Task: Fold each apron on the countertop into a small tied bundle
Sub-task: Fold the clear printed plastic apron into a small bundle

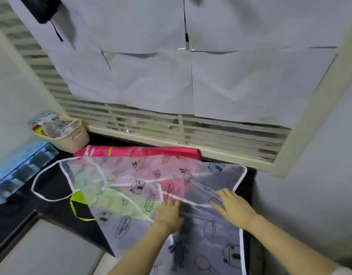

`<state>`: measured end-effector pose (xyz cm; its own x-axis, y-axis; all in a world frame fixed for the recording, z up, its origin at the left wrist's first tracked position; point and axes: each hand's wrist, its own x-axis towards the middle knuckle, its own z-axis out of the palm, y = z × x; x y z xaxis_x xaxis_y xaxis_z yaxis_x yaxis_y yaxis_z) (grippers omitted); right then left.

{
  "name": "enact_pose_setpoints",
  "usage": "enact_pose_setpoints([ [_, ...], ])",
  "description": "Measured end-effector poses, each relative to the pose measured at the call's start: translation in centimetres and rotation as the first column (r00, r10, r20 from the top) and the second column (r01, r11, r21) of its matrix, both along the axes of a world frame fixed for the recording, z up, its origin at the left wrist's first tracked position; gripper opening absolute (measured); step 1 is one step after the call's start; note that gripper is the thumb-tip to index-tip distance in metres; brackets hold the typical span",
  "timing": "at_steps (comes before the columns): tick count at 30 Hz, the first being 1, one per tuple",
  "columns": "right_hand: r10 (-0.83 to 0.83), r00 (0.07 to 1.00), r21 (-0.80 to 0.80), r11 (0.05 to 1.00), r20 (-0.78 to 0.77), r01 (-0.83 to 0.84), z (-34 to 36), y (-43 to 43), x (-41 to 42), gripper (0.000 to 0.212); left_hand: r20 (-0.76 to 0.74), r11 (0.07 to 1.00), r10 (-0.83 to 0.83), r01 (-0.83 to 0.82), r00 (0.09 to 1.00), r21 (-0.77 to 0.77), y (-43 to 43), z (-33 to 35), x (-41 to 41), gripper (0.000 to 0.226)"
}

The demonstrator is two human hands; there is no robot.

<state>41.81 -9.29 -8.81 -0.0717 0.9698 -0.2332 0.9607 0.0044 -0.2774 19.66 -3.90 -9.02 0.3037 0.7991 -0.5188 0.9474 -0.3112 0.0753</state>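
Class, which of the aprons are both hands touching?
The see-through cartoon-print apron with white trim, spread on top; the pink apron and green apron lie under it.

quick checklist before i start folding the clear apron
1. Both hands on the clear apron: ok, left hand and right hand rest flat on it.
2. Spread out: ok, though wrinkled between the hands.
3. Neck loop free: ok, it lies open on the counter.
4. Nothing underneath: not ok, green apron and pink apron lie beneath it.
5. Waist ties found: cannot tell.
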Motion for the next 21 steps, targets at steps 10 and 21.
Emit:
enact_pose_setpoints([
  [10,0.27,0.961,0.143,0.951,0.052,-0.275,-2.2,-5.0,-4.4,0.075,0.195,0.969,-0.016,0.064,0.981,-0.239,-6.2,-4.5,-2.6,0.067],
  [21,0.374,0.926,-0.563,0.756,-0.049,-0.335,-3.5,-10.3,-10.1,0.113,-0.083,0.901,-0.408,0.386,0.909,-0.199,-8.8,-3.2,-12.6,0.096],
])
